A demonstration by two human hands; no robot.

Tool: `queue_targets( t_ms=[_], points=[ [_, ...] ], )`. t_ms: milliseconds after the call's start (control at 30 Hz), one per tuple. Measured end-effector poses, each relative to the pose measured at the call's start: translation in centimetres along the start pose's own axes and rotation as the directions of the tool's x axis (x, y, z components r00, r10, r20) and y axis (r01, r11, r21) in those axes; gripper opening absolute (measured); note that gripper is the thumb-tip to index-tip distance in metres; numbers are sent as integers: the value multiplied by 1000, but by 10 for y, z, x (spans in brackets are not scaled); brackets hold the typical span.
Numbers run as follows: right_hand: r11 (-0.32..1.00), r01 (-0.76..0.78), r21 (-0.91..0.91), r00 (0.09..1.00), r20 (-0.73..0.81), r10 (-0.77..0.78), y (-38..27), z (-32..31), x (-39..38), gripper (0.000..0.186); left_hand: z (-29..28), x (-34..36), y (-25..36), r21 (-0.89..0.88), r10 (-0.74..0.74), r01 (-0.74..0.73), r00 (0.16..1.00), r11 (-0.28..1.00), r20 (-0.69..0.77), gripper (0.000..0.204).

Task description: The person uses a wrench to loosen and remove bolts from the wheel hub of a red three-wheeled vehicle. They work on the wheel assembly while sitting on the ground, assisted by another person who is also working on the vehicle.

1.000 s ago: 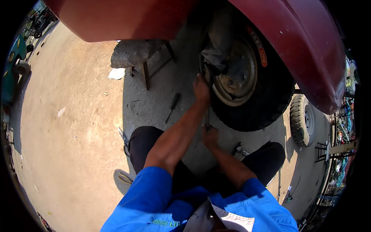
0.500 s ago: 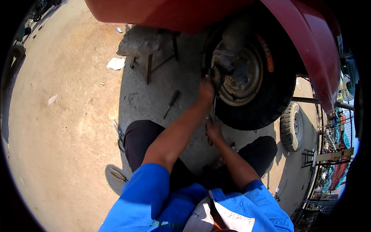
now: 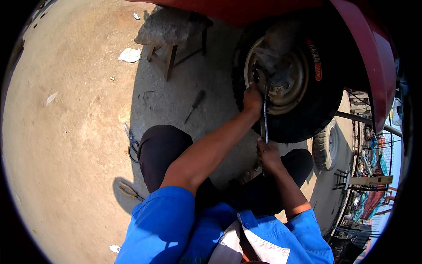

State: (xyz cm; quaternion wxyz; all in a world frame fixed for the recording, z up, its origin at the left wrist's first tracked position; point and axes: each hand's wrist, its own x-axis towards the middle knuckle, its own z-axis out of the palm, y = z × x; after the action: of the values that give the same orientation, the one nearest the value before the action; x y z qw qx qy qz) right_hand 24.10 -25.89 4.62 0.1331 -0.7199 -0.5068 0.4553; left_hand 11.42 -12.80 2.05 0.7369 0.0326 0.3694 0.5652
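Observation:
A long dark metal wrench (image 3: 264,119) slants down from the hub of a mounted wheel (image 3: 285,99). My right hand (image 3: 269,155) is closed around the lower part of its handle. Up near the head of the wrench, my left hand (image 3: 252,102) is closed, apparently gripping it there; the fingers are partly hidden. The wheel has a dirty cream rim and a black tyre (image 3: 303,127) under a red vehicle fender (image 3: 367,57). A cloudy plastic bag (image 3: 274,48) hangs over the upper part of the rim.
A low wooden stool (image 3: 170,61) with a plastic-wrapped top stands left of the wheel. On the ground lie a screwdriver (image 3: 194,105), scissors (image 3: 132,145) and pliers (image 3: 129,190). A spare wheel (image 3: 326,147) is at right, near a metal bar (image 3: 354,118).
Both hands and the wrench have shifted right in view, the right hand also slightly lower. The handle stands closer to vertical, and the whole view has moved a little.

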Motion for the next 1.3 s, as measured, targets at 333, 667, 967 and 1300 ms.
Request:
queue_targets(
  t_ms=[333,667,967,1300],
  points=[
    [987,-65,-150,986,141,86,-75,-56,-31,34,7,25,-9,22,181,-180,978,983,-102,65],
    [966,-142,-217,980,110,169,-145,-71,-61,33,17,21,0,-52,256,-266,954,962,-155,67],
    [976,-123,-177,970,185,156,-164,-76,-64,27,22,16,2,56,271,-265,943,963,-191,65],
    [982,-126,-143,971,185,152,-171,-75,-69,27,27,7,6,86,233,-219,944,972,-233,62]
  ],
)
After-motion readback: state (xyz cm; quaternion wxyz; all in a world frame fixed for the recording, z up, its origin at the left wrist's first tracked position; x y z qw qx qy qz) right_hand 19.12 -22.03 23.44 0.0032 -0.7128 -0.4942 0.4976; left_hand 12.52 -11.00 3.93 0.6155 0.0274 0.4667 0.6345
